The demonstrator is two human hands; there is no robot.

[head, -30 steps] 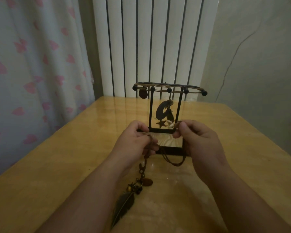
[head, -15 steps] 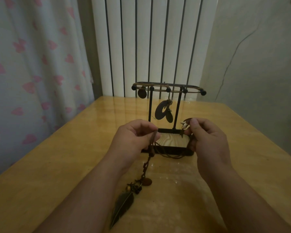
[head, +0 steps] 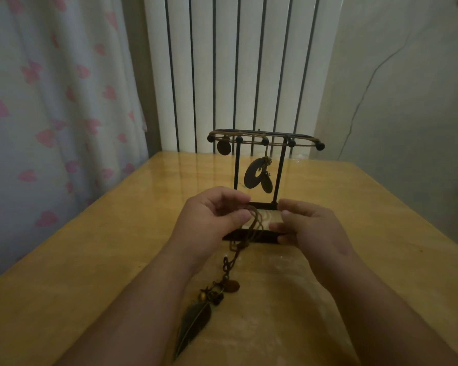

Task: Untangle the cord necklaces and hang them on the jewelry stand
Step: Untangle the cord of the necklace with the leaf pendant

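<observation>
A black metal jewelry stand [head: 265, 143] rises at the middle of the wooden table [head: 90, 260]. Cord necklaces hang over its top bar, with a round disc [head: 224, 147] at the left and dark oval pendants [head: 257, 175] in the centre. My left hand [head: 209, 220] pinches the brown cords of a necklace [head: 254, 223] just in front of the stand's base. That necklace's chain, beads and feather pendant [head: 193, 326] trail toward me on the table. My right hand [head: 307, 223] is curled close to the same cords; what it holds is hidden.
A white radiator [head: 236, 70] stands behind the table. A curtain with pink hearts [head: 50, 114] hangs at the left, and a plain wall [head: 407, 88] closes the right. Bare tabletop lies on both sides of my arms.
My right hand has dropped and moved left, closer to my left hand. The small light charm it held up is no longer visible. The feather pendant lies where it was.
</observation>
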